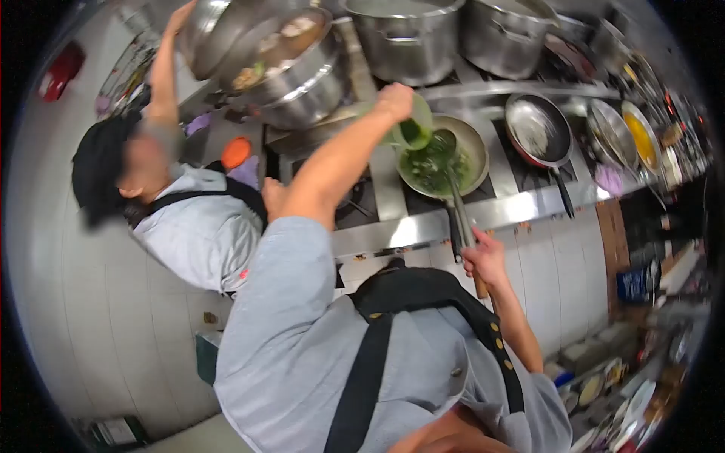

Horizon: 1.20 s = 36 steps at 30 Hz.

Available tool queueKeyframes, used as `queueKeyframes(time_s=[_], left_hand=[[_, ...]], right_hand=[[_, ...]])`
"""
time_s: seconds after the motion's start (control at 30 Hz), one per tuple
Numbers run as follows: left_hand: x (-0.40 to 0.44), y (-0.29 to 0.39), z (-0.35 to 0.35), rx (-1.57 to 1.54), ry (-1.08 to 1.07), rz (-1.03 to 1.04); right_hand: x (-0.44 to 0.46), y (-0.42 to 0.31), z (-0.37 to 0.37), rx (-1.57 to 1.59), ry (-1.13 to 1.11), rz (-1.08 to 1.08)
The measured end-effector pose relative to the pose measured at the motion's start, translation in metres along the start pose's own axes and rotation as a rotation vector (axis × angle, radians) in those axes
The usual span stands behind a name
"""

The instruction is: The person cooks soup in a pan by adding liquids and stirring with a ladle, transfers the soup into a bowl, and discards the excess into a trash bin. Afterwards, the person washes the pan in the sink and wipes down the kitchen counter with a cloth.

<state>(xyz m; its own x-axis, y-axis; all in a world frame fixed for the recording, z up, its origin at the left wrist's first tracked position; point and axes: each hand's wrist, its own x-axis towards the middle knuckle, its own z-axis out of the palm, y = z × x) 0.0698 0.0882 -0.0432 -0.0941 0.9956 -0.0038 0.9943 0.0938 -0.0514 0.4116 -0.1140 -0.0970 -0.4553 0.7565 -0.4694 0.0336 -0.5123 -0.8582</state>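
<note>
My left hand (396,102) grips a translucent green container (420,121), tilted over a light-coloured frying pan (473,143) on the stove. Dark green contents show inside the container, at its lower side. Green liquid with leafy bits (430,172) covers much of the pan's bottom. In my right hand (485,258) is the long handle of a metal ladle (455,185), its wooden end sticking out below my fist. The ladle's bowl rests in the pan, under the container. Beside the ladle, the pan's black handle (455,232) points towards me.
A second frying pan (538,130) sits to the right, then bowls, one holding something yellow (640,140). Large steel pots (408,45) line the back. At left, a co-worker (204,219) in a black cap reaches towards a big pot of food (302,75).
</note>
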Motion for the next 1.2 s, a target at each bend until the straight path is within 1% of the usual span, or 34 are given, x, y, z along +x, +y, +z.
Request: queueKeyframes(time_s=[0.03, 0.07, 0.13, 0.23, 0.27, 0.37, 0.47, 0.57, 0.6, 0.7, 0.8, 0.9, 0.97, 1.0, 1.1, 1.2], left_hand=[[0.001, 0.000, -0.001, -0.013, 0.002, 0.001], [-0.002, 0.005, -0.008, -0.018, -0.001, -0.026], [-0.010, 0.011, -0.021, -0.044, -0.054, -0.048], [-0.010, 0.018, -0.027, -0.036, -0.097, -0.018], [-0.003, 0.017, -0.017, -0.075, -0.049, -0.011], [-0.007, 0.022, -0.018, -0.039, -0.054, 0.031], [-0.007, 0.030, -0.021, -0.018, -0.092, 0.003], [0.000, 0.028, -0.013, -0.019, -0.088, 0.002], [0.000, 0.028, -0.014, -0.019, -0.083, -0.003], [-0.003, 0.024, -0.015, -0.031, -0.075, -0.026], [-0.001, 0.013, -0.016, -0.051, -0.077, -0.049], [0.005, 0.002, -0.015, -0.086, -0.111, -0.112], [0.007, -0.001, -0.023, -0.142, -0.167, -0.182], [0.005, -0.002, -0.029, -0.155, -0.156, -0.180], [-0.003, -0.001, -0.050, -0.296, -0.280, -0.281], [0.009, -0.016, -0.041, -0.427, -0.258, -0.338]], right_hand=[[-0.003, -0.003, 0.002, -0.108, 0.013, -0.030], [-0.005, -0.005, 0.001, -0.238, 0.071, -0.063], [-0.005, -0.009, 0.000, -0.505, 0.153, -0.129], [0.009, 0.002, -0.014, -0.950, 0.292, -0.517], [0.015, 0.003, -0.017, -0.922, 0.306, -0.452], [0.038, 0.014, -0.025, -1.119, 0.319, -0.354], [0.050, 0.035, -0.027, -1.133, 0.344, -0.446], [0.034, 0.014, -0.010, -0.389, 0.151, -0.041], [0.027, 0.005, -0.009, -0.046, 0.090, 0.032], [0.028, -0.004, -0.018, 0.405, -0.045, 0.183], [0.015, -0.001, -0.006, 0.222, 0.043, 0.074], [-0.002, -0.014, 0.004, -0.039, 0.120, 0.013], [-0.004, -0.021, 0.001, -0.304, 0.162, -0.012], [-0.003, -0.022, -0.001, -0.435, 0.183, -0.027], [0.009, -0.012, -0.021, -0.937, 0.257, -0.289], [0.030, -0.003, -0.038, -1.138, 0.286, -0.463]])
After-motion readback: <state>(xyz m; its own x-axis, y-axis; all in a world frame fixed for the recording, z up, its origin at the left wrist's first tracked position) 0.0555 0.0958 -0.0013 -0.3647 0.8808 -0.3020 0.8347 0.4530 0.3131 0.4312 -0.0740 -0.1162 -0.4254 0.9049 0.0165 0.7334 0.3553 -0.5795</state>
